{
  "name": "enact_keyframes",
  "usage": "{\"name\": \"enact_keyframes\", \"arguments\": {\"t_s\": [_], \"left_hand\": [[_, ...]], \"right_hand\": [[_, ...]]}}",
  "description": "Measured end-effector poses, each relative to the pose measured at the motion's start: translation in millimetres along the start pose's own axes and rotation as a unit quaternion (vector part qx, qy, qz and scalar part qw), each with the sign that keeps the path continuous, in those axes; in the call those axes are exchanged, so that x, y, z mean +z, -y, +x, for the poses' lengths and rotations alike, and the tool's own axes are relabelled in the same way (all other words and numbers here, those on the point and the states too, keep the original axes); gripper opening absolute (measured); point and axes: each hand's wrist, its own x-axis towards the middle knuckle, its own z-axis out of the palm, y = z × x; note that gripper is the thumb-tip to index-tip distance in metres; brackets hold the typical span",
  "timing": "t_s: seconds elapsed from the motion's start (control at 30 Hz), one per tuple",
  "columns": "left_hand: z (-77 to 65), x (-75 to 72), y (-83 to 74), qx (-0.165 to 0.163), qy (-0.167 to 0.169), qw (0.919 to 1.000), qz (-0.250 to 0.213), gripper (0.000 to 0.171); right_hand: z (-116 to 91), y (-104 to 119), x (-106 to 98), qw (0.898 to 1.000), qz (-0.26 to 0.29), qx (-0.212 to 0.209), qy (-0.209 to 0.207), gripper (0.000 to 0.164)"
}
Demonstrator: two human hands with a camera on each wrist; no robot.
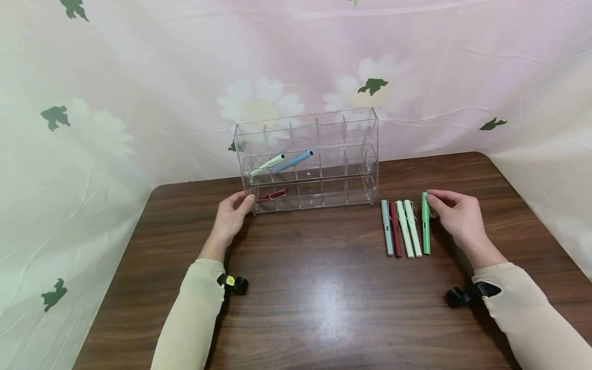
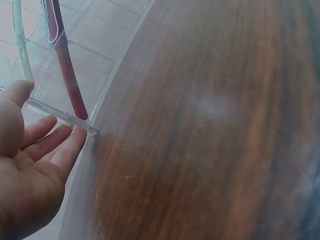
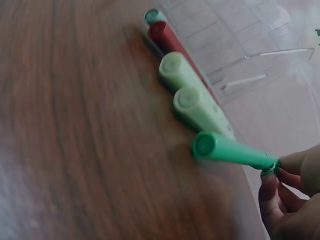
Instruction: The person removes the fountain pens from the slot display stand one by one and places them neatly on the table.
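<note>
A clear acrylic pen rack (image 1: 319,207) with tiered compartments stands at the table's back. My left hand (image 1: 231,215) grips its lower left edge, thumb on one side and fingers on the other. Inside lean a pale green pen (image 1: 267,165), a blue pen (image 1: 294,161) and, in the lowest tier, a dark red pen (image 2: 70,75). My right hand (image 1: 460,215) pinches the capped, clip end of a bright green pen (image 1: 426,228). The clip is partly hidden by the fingers in the right wrist view.
Left of the green pen, side by side on the table, lie a grey-blue pen (image 1: 387,231), a red pen (image 1: 395,231) and two pale green pens (image 1: 404,231). Behind the brown wooden table (image 1: 300,308) hangs a floral cloth (image 1: 185,77).
</note>
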Motion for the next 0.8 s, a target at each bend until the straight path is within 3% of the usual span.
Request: {"name": "enact_keyframes", "arguments": {"t_s": [0.2,0.8], "left_hand": [[0.2,-1.1,0.7,-0.002,0.001,1.0,0.0,0.054],[1.9,-0.6,1.5,-0.004,0.006,0.9998,-0.017,0.055]], "right_hand": [[4.1,-6.7,5.5,0.999,-0.043,-0.014,0.028,0.046],[8.8,-9.6,8.6,0.989,-0.119,-0.076,0.045,0.043]]}}
